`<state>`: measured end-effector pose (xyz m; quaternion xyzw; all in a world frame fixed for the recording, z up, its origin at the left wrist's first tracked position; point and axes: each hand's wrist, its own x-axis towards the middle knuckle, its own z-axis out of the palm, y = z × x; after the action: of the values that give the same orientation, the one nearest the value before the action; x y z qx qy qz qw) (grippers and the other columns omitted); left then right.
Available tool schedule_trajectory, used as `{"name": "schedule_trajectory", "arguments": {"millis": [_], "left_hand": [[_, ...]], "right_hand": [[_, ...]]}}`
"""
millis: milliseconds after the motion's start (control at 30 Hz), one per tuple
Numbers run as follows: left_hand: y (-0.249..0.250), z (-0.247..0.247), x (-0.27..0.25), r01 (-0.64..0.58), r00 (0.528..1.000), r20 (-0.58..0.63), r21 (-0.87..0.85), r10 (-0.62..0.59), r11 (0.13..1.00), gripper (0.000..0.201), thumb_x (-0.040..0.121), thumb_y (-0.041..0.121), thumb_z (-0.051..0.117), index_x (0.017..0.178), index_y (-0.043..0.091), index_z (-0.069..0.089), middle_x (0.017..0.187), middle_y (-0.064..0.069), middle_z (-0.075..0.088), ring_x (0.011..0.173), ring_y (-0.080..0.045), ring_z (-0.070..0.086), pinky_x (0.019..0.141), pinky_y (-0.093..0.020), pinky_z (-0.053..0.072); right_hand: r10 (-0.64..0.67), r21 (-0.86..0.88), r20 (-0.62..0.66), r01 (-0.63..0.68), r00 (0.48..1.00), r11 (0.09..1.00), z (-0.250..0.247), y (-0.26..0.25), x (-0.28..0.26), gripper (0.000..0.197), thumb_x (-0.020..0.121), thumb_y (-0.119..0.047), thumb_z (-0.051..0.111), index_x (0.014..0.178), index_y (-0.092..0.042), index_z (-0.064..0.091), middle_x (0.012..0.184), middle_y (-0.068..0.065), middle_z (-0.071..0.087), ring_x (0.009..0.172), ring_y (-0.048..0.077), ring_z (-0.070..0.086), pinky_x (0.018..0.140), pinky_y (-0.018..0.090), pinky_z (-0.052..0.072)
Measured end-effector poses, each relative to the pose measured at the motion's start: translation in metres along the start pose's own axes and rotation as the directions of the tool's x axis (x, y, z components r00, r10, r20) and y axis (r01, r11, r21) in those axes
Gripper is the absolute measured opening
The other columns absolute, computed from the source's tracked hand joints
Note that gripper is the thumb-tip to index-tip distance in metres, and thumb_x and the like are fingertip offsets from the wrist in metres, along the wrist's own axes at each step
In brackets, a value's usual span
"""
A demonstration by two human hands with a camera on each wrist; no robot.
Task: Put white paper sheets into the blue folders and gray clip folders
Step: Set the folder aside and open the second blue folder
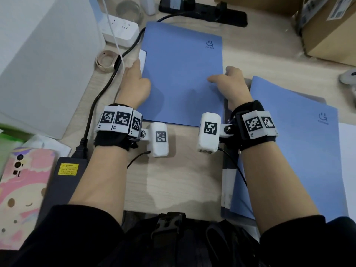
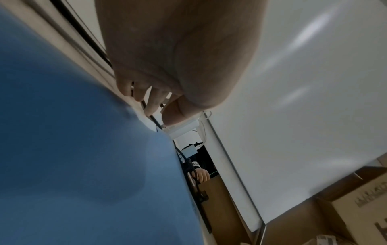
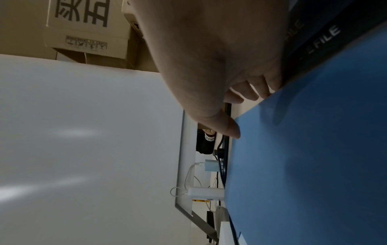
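Observation:
A closed blue folder (image 1: 183,74) lies flat in the middle of the desk. My left hand (image 1: 138,74) is at its left edge, fingers curled down against the edge (image 2: 134,92), thumb alongside. A white sheet's corner (image 1: 143,56) pokes out there. My right hand (image 1: 221,76) grips the right edge, the thumb (image 3: 232,129) pressing on the cover and the fingers (image 3: 261,89) curled over the side. A second blue folder (image 1: 289,141) lies at the right on dark gray clip folders (image 1: 227,180), one marked FILE (image 3: 314,41). White paper (image 1: 348,143) shows at the far right.
A large white box (image 1: 38,64) stands on the left, with a white power strip (image 1: 119,29), a tape roll (image 1: 106,61) and a black cable (image 1: 100,97) beside it. A power adapter (image 1: 65,180) and a phone (image 1: 23,189) lie near left. Cardboard boxes (image 1: 331,26) stand at the back right.

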<state>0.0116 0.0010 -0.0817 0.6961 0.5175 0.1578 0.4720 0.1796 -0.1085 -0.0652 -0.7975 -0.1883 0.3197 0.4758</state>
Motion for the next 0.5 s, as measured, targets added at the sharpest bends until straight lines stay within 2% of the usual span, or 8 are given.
{"name": "schedule_trajectory", "arguments": {"millis": [67, 100, 167, 233, 267, 300, 333, 500], "left_hand": [[0.006, 0.003, -0.007, -0.033, 0.999, 0.004, -0.009, 0.033, 0.999, 0.061, 0.086, 0.001, 0.034, 0.146, 0.013, 0.026, 0.145, -0.001, 0.036, 0.131, -0.017, 0.038, 0.105, -0.018, 0.035], [0.009, 0.004, -0.010, -0.052, 0.999, 0.012, -0.011, 0.053, 0.999, 0.061, 0.085, 0.003, 0.035, 0.145, 0.014, 0.030, 0.141, 0.003, 0.040, 0.126, -0.014, 0.042, 0.100, -0.014, 0.038], [0.014, 0.009, -0.015, -0.080, 0.996, 0.038, 0.008, 0.079, 0.997, 0.060, 0.086, 0.004, 0.037, 0.145, 0.015, 0.031, 0.149, -0.001, 0.036, 0.135, -0.016, 0.038, 0.104, -0.017, 0.031], [0.017, 0.016, -0.020, -0.118, 0.991, 0.064, 0.034, 0.116, 0.992, 0.056, 0.089, -0.001, 0.036, 0.143, 0.014, 0.035, 0.152, -0.004, 0.034, 0.140, -0.017, 0.032, 0.104, -0.016, 0.023], [0.018, 0.020, -0.024, -0.142, 0.987, 0.083, 0.031, 0.139, 0.989, 0.054, 0.089, -0.002, 0.036, 0.141, 0.014, 0.038, 0.150, -0.004, 0.036, 0.139, -0.017, 0.033, 0.107, -0.018, 0.024], [0.021, 0.025, -0.030, -0.166, 0.981, 0.102, 0.023, 0.163, 0.986, 0.053, 0.089, -0.002, 0.037, 0.139, 0.013, 0.042, 0.148, -0.004, 0.040, 0.138, -0.017, 0.035, 0.112, -0.022, 0.025], [0.022, 0.030, -0.035, -0.187, 0.977, 0.111, 0.009, 0.185, 0.982, 0.051, 0.089, -0.003, 0.038, 0.137, 0.013, 0.044, 0.146, -0.005, 0.043, 0.137, -0.016, 0.037, 0.115, -0.027, 0.026], [0.034, 0.053, -0.070, -0.269, 0.943, 0.193, -0.029, 0.270, 0.963, 0.045, 0.090, -0.006, 0.039, 0.133, 0.005, 0.048, 0.135, -0.010, 0.053, 0.128, -0.015, 0.047, 0.112, -0.023, 0.030]], "right_hand": [[-0.020, 0.007, 0.010, 0.020, 1.000, 1.000, -0.005, 0.000, -0.008, 0.044, 0.088, -0.008, 0.058, 0.129, 0.001, 0.045, 0.076, -0.008, 0.045, 0.088, 0.015, 0.052, 0.080, 0.029, 0.048], [-0.031, 0.005, 0.019, 0.031, 0.999, 1.000, -0.009, 0.000, -0.012, 0.047, 0.090, -0.008, 0.056, 0.133, 0.004, 0.041, 0.076, -0.010, 0.044, 0.085, 0.011, 0.051, 0.078, 0.026, 0.048], [-0.041, 0.005, 0.034, 0.041, 0.999, 0.999, -0.016, 0.001, -0.020, 0.047, 0.091, -0.009, 0.056, 0.133, 0.006, 0.040, 0.081, -0.009, 0.049, 0.079, 0.007, 0.055, 0.068, 0.020, 0.047], [-0.047, -0.012, 0.032, 0.047, 0.998, 0.999, -0.022, 0.004, -0.028, 0.051, 0.090, -0.012, 0.058, 0.132, 0.010, 0.040, 0.096, 0.005, 0.058, 0.094, 0.021, 0.063, 0.069, 0.023, 0.042], [-0.053, -0.022, 0.041, 0.054, 0.998, 0.998, -0.026, 0.004, -0.034, 0.054, 0.090, -0.013, 0.059, 0.133, 0.011, 0.038, 0.100, 0.009, 0.055, 0.122, 0.035, 0.046, 0.073, 0.025, 0.040], [-0.061, -0.020, 0.049, 0.062, 0.997, 0.998, -0.031, 0.006, -0.039, 0.056, 0.089, -0.015, 0.061, 0.135, 0.009, 0.040, 0.105, 0.008, 0.053, 0.092, 0.007, 0.043, 0.077, 0.027, 0.041], [-0.065, -0.009, 0.064, 0.065, 0.996, 0.998, -0.035, 0.007, -0.044, 0.054, 0.089, -0.017, 0.061, 0.135, 0.005, 0.044, 0.110, 0.007, 0.054, 0.096, 0.020, 0.061, 0.079, 0.026, 0.045], [-0.126, 0.045, 0.121, 0.122, 0.985, 0.992, -0.059, 0.017, -0.068, 0.030, 0.090, -0.013, 0.060, 0.117, -0.002, 0.058, 0.109, 0.008, 0.058, 0.076, 0.012, 0.065, 0.059, 0.009, 0.049]]}}
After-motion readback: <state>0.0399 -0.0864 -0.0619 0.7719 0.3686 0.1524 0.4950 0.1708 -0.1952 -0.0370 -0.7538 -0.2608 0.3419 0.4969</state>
